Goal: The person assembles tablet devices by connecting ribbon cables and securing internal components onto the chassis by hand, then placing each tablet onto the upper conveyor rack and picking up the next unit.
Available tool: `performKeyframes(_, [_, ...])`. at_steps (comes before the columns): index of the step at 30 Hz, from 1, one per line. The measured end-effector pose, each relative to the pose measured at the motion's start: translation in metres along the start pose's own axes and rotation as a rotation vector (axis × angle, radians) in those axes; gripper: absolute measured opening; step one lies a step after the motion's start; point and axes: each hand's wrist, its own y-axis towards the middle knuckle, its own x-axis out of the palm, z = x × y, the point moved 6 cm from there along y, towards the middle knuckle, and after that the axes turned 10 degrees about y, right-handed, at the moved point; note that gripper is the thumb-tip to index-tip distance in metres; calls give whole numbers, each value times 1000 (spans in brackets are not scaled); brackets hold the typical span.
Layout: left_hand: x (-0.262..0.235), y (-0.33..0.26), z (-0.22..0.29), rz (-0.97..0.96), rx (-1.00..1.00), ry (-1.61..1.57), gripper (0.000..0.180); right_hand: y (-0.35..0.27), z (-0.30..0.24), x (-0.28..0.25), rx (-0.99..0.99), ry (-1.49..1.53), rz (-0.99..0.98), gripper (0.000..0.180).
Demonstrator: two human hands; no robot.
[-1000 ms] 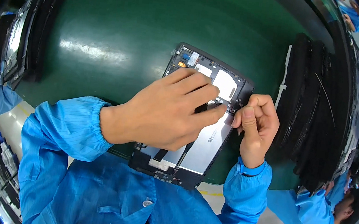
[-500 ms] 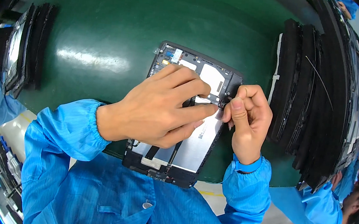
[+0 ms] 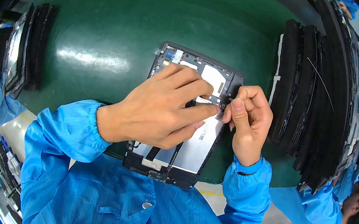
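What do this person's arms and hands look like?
The left hand and right hand wear no gloves. The left sleeve and right sleeve are bright blue and loose, with gathered ends. Fine lines mark the left one. A blue band shows at the right wrist.

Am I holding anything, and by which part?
The left hand is over the opened tablet; the right hand is curled at its right edge. Whether either grips anything cannot be told.
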Motion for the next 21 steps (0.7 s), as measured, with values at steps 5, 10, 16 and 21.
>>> performKeyframes(5, [2, 4, 7, -1, 98, 100, 47, 12, -1, -5, -345, -189, 110, 9])
performKeyframes(10, [4, 4, 2, 18, 271, 84, 49, 31, -7, 3, -316, -391, 109, 11])
performKeyframes(16, [7, 5, -4, 34, 288, 12, 49, 40, -11, 6, -222, -385, 31, 12])
performKeyframes(21, [6, 9, -5, 68, 249, -29, 46, 42, -13, 6, -210, -368, 4, 12])
